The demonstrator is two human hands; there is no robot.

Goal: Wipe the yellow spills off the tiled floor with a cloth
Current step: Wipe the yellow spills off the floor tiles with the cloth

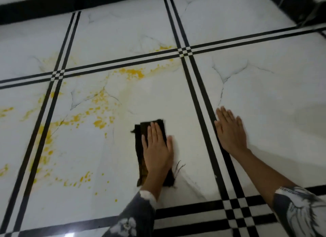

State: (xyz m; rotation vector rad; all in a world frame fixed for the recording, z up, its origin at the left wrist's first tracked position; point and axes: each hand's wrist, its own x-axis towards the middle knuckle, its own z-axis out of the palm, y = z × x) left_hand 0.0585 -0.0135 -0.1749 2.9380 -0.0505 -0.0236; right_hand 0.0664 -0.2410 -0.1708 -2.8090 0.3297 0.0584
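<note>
Indoor room, likely a home, exact room type can't tell. Evidence: glossy white marble-look tiled floor (264, 99) with grey veining, split by double black border strips (199, 99) that make small checker squares at crossings. Black skirting band (88, 3) along the floor edge at 12 o'clock, another at 1–2 o'clock, so a wall corner. Yellow spills (131, 72) at 9–11 o'clock. No furniture in view.
</note>
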